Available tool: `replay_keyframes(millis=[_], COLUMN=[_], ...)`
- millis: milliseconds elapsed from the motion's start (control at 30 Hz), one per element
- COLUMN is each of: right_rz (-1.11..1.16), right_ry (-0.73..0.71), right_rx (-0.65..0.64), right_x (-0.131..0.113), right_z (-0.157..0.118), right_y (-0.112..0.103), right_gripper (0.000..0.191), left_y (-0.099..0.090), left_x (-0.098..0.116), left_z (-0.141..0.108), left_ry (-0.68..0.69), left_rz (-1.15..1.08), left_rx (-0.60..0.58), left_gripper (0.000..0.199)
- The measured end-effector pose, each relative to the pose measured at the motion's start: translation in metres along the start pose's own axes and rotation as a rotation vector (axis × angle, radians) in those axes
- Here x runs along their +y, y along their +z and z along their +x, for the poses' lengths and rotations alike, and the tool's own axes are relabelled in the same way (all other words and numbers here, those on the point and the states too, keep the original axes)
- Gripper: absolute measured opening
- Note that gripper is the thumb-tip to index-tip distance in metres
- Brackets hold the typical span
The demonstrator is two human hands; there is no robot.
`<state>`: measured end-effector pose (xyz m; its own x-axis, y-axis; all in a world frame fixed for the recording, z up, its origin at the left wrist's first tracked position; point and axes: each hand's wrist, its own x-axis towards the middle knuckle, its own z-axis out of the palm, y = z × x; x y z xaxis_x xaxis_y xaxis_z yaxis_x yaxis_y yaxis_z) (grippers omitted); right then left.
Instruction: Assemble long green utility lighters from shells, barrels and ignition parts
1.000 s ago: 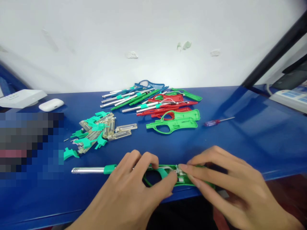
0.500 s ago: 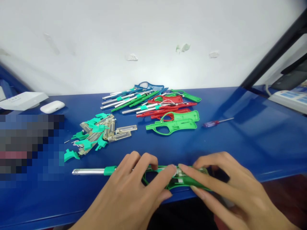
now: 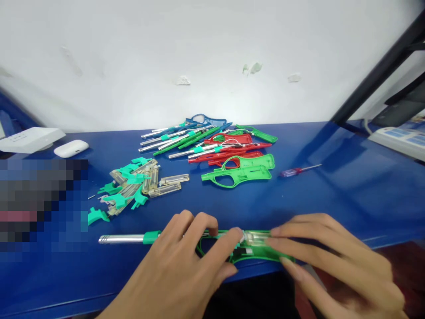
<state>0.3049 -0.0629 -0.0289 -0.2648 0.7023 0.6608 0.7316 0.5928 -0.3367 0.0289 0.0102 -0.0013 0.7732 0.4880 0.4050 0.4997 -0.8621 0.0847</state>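
A long-nosed gas lighter (image 3: 255,252) with an open green half-shell lies along the table's front edge, its metal tube (image 3: 122,239) pointing left. My left hand (image 3: 192,257) is closed around its middle, the index finger pressing near the head of the fuel tank. The clear fuel tank (image 3: 255,238) sits in the handle end of the shell. My right hand (image 3: 328,252) grips that handle end, fingertips on the tank and thumb at the lower rim. The palm side of both hands is hidden.
Clear tanks and teal triggers (image 3: 133,178) form a pile at left. Green shell halves (image 3: 245,174), lighter parts (image 3: 206,137) and a screwdriver (image 3: 295,171) lie farther back. A white earbud case (image 3: 71,148) sits at far left, a power strip (image 3: 398,139) at right.
My right hand has slid right along the handle, uncovering more of the clear tank. The left hand has kept its place on the lighter.
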Motion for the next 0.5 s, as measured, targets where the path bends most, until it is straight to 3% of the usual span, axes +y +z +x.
replay_keyframes(millis=[500], right_rz=[-0.057], right_ry=[-0.084], right_rx=[-0.013], right_x=[0.0038], right_z=[0.0102], right_y=[-0.0015], right_gripper=[0.034], left_y=[0.0003], left_x=[0.0006], left_z=[0.0007], left_ry=[-0.02], left_rz=[-0.053], left_rx=[0.002], left_gripper=[0.033])
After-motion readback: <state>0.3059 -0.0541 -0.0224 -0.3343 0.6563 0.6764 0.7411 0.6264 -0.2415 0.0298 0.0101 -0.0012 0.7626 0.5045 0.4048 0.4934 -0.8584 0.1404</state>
